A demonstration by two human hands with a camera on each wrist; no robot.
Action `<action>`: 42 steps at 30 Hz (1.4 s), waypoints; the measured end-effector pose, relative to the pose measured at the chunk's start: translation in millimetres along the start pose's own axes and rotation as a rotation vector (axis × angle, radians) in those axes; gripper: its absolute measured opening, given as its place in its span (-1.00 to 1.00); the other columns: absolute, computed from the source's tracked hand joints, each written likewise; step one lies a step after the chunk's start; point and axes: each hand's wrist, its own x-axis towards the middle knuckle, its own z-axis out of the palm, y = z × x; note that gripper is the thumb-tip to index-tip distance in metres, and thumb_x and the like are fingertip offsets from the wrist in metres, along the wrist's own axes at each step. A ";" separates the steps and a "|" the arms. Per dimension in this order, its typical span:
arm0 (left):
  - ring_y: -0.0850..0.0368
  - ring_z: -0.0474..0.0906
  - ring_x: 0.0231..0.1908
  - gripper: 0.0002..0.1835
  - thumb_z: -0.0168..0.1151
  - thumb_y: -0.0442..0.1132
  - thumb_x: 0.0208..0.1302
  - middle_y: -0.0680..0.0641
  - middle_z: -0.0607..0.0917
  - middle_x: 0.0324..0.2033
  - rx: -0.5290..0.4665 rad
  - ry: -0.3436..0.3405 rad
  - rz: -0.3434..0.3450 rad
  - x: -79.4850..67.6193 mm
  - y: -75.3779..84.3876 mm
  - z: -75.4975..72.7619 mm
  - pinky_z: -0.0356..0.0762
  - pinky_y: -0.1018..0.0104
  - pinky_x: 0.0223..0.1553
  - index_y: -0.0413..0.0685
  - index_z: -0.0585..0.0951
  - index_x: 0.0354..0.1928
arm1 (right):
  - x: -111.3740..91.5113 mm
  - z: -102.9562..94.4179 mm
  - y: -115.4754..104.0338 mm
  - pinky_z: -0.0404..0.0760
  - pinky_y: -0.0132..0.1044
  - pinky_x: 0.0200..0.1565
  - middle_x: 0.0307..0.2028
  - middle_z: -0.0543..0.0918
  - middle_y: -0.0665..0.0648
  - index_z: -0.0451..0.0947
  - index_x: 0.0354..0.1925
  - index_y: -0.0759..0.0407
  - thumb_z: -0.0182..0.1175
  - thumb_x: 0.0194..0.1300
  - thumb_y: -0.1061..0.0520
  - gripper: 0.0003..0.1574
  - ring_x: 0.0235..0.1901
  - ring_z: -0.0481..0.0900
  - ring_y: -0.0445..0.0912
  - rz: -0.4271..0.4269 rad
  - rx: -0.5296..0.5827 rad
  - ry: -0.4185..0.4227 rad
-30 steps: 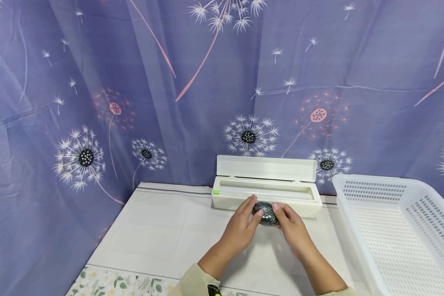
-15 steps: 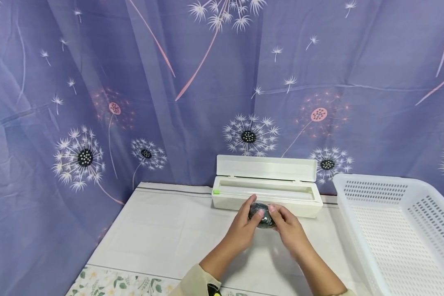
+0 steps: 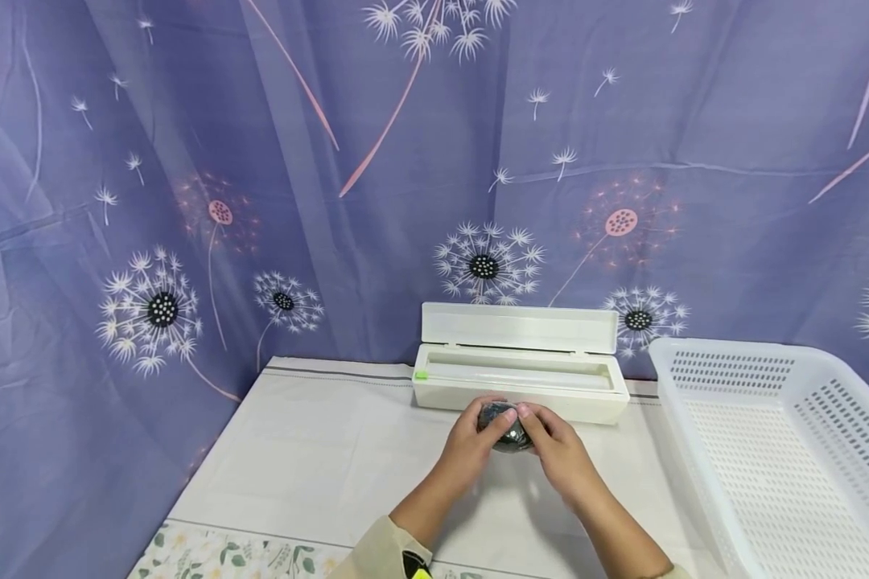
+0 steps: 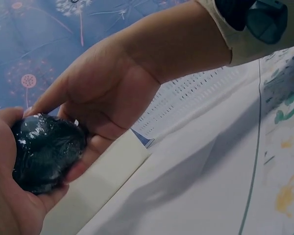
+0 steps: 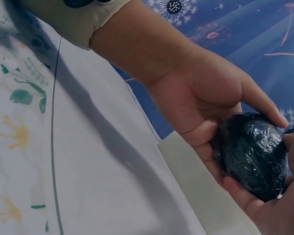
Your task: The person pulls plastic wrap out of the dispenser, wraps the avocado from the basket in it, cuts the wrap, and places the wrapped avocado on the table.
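Observation:
A dark green, egg-shaped thing wrapped in shiny clear film [image 3: 512,439] is held between both hands above the table. My left hand [image 3: 466,444] grips it from the left, with the thumb on top. From the right, my right hand [image 3: 561,452] grips it too, and the thumb tips are close together. Both wrist views show fingers curled under the wrapped thing [image 4: 49,154], its film wrinkled and glossy. Just behind the hands stands a long white cling film dispenser [image 3: 582,408], its lid [image 3: 521,326] up and a film roll [image 3: 517,376] inside.
A white perforated plastic basket [image 3: 702,458] stands on the right. Under everything lies a white tablecloth [image 3: 290,458] with a floral border at the front. A purple curtain with dandelion print [image 3: 376,273] hangs behind the table and on its left.
Both hands have drawn slightly left and towards me with the wrapped thing. The left fingers have curled further round it, and the right thumb has moved closer to the left thumb.

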 end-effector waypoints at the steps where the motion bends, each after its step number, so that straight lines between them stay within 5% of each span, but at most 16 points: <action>1: 0.19 0.52 0.03 -0.55 0.20 0.13 0.28 0.02 0.62 0.05 -0.005 -0.003 -0.001 0.2 0.3 0.0 0.47 0.31 0.09 0.12 0.53 0.13 | 0.0 -0.1 0.2 0.64 -0.24 0.05 0.11 0.60 0.22 0.49 0.17 0.18 -0.06 0.44 -0.25 -0.36 0.07 0.58 -0.05 0.000 0.000 -0.003; 12: 0.22 0.56 -0.02 -0.58 0.26 0.03 0.26 -0.03 0.66 0.02 -0.047 0.024 -0.007 1.2 1.2 -0.8 0.51 0.40 0.03 0.01 0.59 0.09 | -0.3 -3.9 1.3 0.55 -0.06 0.17 0.29 0.42 0.26 0.36 0.32 0.14 -0.08 0.46 -0.25 -0.31 0.23 0.46 0.10 -0.011 -0.047 -0.061; 29: 0.26 0.57 -0.04 -0.59 0.28 -0.01 0.26 -0.07 0.68 0.01 -0.061 0.009 0.007 1.9 0.7 -2.9 0.54 0.48 -0.03 -0.06 0.61 0.07 | 0.1 -10.7 0.1 0.52 -0.04 0.18 0.16 0.56 0.16 0.51 0.18 0.10 -0.01 0.42 -0.25 -0.39 0.18 0.50 0.03 -0.071 -0.203 -0.011; 36: 0.22 0.57 -0.02 -0.60 0.26 0.04 0.27 -0.04 0.68 0.00 -0.051 -0.011 -0.009 1.8 1.0 -4.4 0.53 0.38 0.04 -0.01 0.62 0.05 | -0.2 -11.1 1.3 0.53 -0.02 0.13 0.12 0.57 0.14 0.51 0.17 0.07 -0.08 0.44 -0.29 -0.38 0.15 0.52 0.03 -0.120 -0.302 -0.001; 42: 0.13 0.48 0.15 -0.43 0.21 0.16 0.26 -0.04 0.58 0.17 0.016 -0.015 -0.049 2.5 -3.1 -3.7 0.49 0.22 0.17 0.06 0.51 0.22 | 3.0 -14.9 6.0 0.54 0.00 0.14 0.12 0.57 0.16 0.51 0.16 0.05 -0.07 0.44 -0.29 -0.40 0.15 0.52 0.04 -0.131 -0.328 -0.016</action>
